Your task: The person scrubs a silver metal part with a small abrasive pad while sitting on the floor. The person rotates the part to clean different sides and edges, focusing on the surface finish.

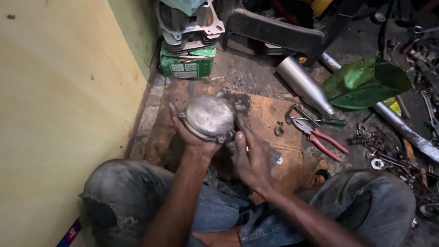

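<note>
Head view, looking down at a seated person's knees and hands over a stained sheet of cardboard (270, 116) on a workshop floor. The left hand (192, 137) cupped a round, domed metal engine cover (208, 116) from below and from the wall side, its fingers curled around the rim so that the part was held clear of the cardboard, tilted toward the camera. The right hand (251, 158) lay just beside the cover's lower right edge; its fingers were loosely spread and its fingertips (240, 123) touched the rim (whether they gripped anything small could not be told, as the hand was blurred). On the cardboard to the right lay a small metal ring (279, 131), red-handled pliers (322, 137) and a green-handled screwdriver (322, 121). Farther back stood a green carton (186, 66) bearing a finned engine cylinder (190, 27), near a chrome exhaust pipe (304, 87) and a green sheet-metal panel (366, 82). Loose washers and nuts (382, 151) lay scattered at right.
</note>
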